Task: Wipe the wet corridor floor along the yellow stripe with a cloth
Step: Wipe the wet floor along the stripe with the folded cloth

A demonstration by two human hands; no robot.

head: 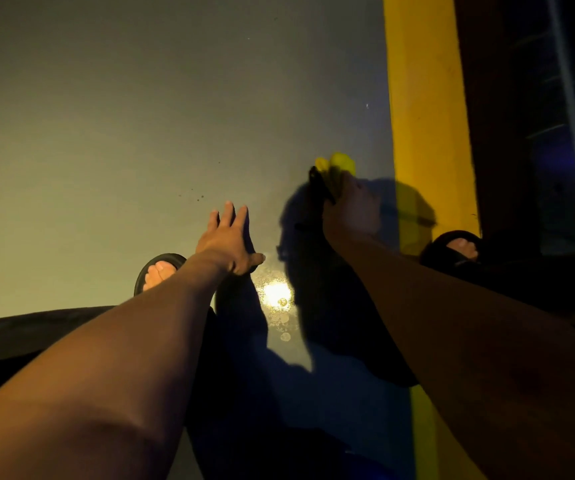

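Observation:
My right hand [353,211] grips a bunched yellow cloth [339,166] with a dark edge, held down on the grey floor just left of the yellow stripe [424,109]. The stripe runs from the top of the view down past my right arm. My left hand [227,239] reaches forward with its fingers straight and spread, low over the floor and holding nothing. A wet patch [275,296] with bubbles glints between my two arms, below and right of my left hand.
My feet in black sandals show on the floor, one to the left [158,270] and one on the stripe's right edge [459,247]. A dark wall or door frame [508,133] rises right of the stripe. Grey floor [140,116] stretches ahead and left.

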